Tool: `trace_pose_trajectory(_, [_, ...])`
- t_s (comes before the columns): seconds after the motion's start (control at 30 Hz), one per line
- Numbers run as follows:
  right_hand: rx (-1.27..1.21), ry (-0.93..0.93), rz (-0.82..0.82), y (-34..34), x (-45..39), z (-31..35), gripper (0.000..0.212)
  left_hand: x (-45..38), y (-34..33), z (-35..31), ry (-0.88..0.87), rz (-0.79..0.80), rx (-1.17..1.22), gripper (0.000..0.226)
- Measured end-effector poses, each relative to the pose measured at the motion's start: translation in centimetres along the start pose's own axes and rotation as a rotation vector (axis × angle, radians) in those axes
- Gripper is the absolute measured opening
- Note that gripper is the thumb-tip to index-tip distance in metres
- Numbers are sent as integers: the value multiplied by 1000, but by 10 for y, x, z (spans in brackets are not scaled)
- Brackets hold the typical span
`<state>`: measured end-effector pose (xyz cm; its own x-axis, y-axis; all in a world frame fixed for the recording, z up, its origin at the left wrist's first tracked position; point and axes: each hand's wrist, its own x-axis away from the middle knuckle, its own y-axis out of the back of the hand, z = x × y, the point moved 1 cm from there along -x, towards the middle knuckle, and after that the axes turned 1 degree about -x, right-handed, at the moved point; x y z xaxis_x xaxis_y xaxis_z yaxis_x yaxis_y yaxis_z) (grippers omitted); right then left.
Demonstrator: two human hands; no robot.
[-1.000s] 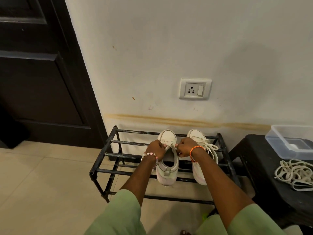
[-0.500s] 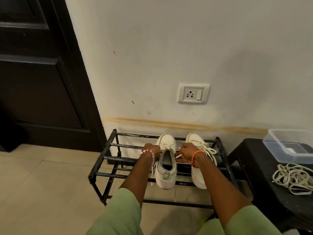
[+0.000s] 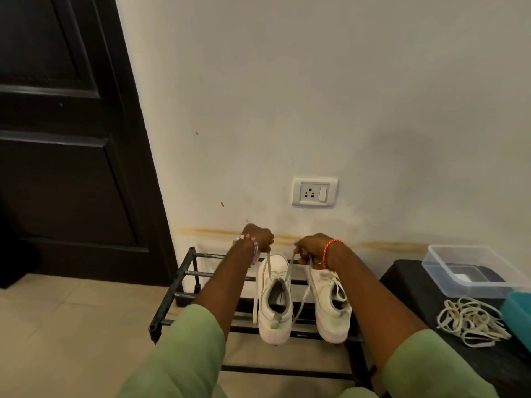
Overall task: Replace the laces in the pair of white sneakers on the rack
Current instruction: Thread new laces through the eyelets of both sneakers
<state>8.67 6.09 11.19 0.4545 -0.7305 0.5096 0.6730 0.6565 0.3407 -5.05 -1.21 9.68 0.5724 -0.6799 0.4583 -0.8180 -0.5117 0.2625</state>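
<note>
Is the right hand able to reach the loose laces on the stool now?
Probably not yet: the right hand grips a lace end of the left sneaker. Once freed, nothing blocks the loose laces.

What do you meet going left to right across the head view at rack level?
Dark door → left hand → left sneaker → right hand → clear plastic box.

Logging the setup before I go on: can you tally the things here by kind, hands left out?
Sneakers: 2, left one and right one
Shoe rack: 1
Stool: 1
Clear tub: 1
Teal box: 1, partly out of view
Pile of loose laces: 1
Wall socket: 1
Door: 1
Total: 9
</note>
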Motion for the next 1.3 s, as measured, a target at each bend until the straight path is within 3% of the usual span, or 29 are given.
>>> trace_pose_trajectory(0.17, [-26,89,19,24,41,65,30,81,25,-87,-222,-22,-10,17])
trace_pose_trajectory(0.5, [-89,367,-85,59,149,171,26,160,54,-182,-362,127,158,33])
trace_pose_trajectory(0.87, [-11,570,-264,86,216,220,25,213,53,-221,-315,267,190,48])
trace_pose_trajectory(0.97, [158,668,-286,84,233,229,22,217,51,-225,-289,362,267,56])
trace_pose_trajectory(1.07, [411,759,-254,82,252,231,18,218,49,-225,-275,374,343,44])
trace_pose_trajectory(1.3, [352,600,-229,92,249,214,19,211,59,-225,-264,371,416,32])
